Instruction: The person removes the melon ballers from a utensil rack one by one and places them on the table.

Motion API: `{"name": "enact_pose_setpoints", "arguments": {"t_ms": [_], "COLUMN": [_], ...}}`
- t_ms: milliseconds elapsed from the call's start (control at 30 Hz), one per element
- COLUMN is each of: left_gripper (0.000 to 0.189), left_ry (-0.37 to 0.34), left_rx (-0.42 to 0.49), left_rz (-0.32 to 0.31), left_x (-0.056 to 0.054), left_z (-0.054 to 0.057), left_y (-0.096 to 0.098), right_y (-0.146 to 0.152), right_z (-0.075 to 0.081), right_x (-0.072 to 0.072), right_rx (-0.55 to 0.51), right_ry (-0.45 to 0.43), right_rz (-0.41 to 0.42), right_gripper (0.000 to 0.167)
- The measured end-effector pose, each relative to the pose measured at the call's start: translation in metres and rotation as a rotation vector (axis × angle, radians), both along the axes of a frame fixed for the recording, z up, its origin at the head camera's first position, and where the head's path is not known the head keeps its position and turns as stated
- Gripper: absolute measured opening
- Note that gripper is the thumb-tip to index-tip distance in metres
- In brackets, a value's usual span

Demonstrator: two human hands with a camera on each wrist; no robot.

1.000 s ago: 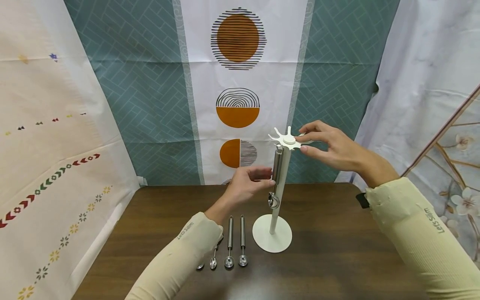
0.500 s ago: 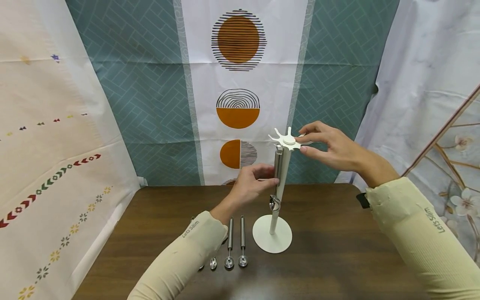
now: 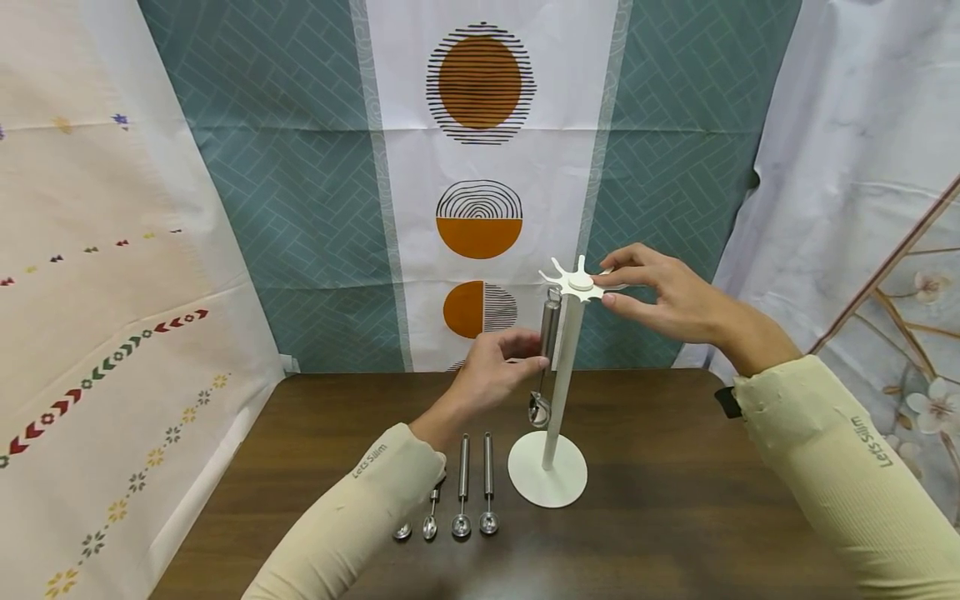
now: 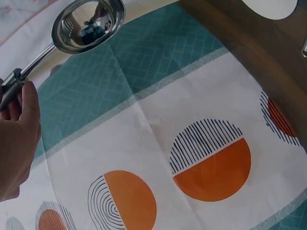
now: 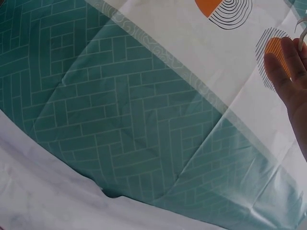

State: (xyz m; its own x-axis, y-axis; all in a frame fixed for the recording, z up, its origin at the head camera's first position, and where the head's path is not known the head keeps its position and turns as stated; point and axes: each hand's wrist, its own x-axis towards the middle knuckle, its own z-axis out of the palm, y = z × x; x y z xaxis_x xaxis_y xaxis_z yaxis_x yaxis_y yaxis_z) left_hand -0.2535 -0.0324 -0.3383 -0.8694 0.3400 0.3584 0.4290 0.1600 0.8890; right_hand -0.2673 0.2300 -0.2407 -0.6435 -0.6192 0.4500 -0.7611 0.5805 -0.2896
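Observation:
My left hand (image 3: 501, 372) pinches the handle of a steel scoop (image 3: 550, 327), which hangs nearly upright just left of a white stand's pole. The scoop's round bowl (image 4: 88, 25) shows large in the left wrist view. At its top, the hanging loop is close under the stand's hooks; whether it touches one I cannot tell. My right hand (image 3: 660, 293) holds the right side of the white hook rack (image 3: 580, 283) between thumb and fingers. In the right wrist view, part of a white hook (image 5: 303, 38) shows at the fingers (image 5: 278, 72).
Several steel utensils lie in a row on the brown table (image 3: 660, 467), among them two round-bowled scoops (image 3: 461, 525) and a small spoon (image 3: 430, 527); my left forearm partly covers the row. The stand's round base (image 3: 547, 492) is right of them. A patterned cloth (image 3: 300, 208) hangs behind.
The scoop first shifted slightly right against the pole, then moved back left with my left hand, its bowl now farther from the pole. My right hand stays at the hook rack.

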Motion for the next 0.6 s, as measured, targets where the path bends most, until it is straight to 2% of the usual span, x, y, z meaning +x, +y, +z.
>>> {"name": "enact_pose_setpoints", "arguments": {"t_ms": [333,467,600], "left_gripper": [0.029,0.029,0.03], "left_ry": [-0.002,-0.018,-0.034], "left_rx": [-0.02,-0.025,-0.037], "left_rz": [0.042,0.057,0.084], "left_x": [0.005,0.004,0.004], "left_z": [0.007,0.004,-0.005], "left_y": [-0.013,-0.021,-0.032], "right_y": [0.0,0.0,-0.001], "right_z": [0.0,0.0,-0.001], "right_x": [0.0,0.001,0.002], "right_rx": [-0.014,-0.018,-0.019], "right_ry": [0.018,0.018,0.008], "right_rz": [0.013,0.014,0.014], "right_gripper": [0.03,0.03,0.031]}}
